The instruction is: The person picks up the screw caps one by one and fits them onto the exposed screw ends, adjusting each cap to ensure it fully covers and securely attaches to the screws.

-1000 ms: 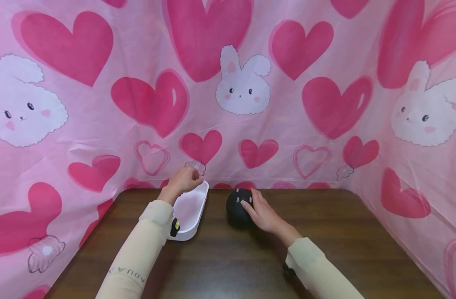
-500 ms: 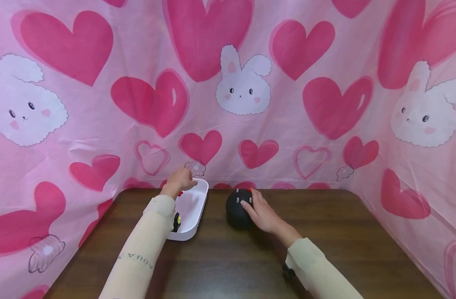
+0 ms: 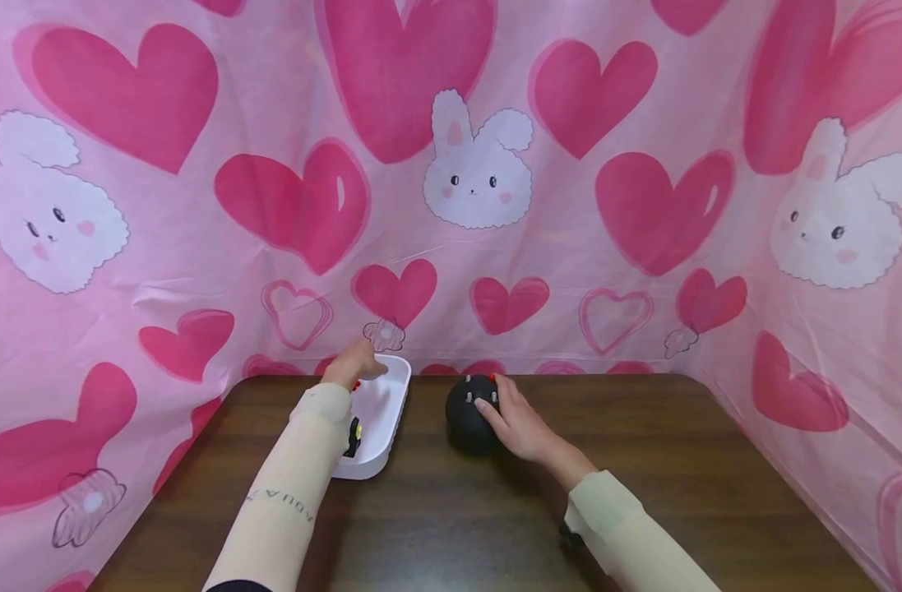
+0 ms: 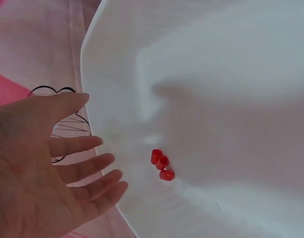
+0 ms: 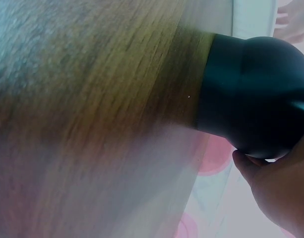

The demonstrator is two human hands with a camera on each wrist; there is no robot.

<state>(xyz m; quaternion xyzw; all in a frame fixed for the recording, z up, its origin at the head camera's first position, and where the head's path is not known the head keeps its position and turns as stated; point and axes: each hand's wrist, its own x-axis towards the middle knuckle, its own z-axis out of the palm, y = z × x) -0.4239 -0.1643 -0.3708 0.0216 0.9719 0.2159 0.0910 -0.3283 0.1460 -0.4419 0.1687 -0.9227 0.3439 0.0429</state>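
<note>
My left hand (image 3: pixel 356 362) is held over the far end of a white tray (image 3: pixel 399 419). In the left wrist view its fingers are spread loosely at the tray's rim with nothing in them. Three small red tube-like caps (image 4: pixel 162 162) lie together on the tray floor. My right hand (image 3: pixel 523 419) grips a black dome-shaped object (image 3: pixel 471 432) from its right side. Several small metal studs stick out of its top, and a red cap (image 3: pixel 492 376) sits by my fingertips. In the right wrist view the object (image 5: pixel 261 94) stands on a wider black base.
The tray stands on a brown wooden table (image 3: pixel 451 526), left of the black object. A pink curtain (image 3: pixel 569 205) with hearts and rabbits hangs behind the table and along its sides.
My left hand has opened from curled fingers to straighter ones over the tray, shifting slightly and turning. The right hand keeps its grip on the black object.
</note>
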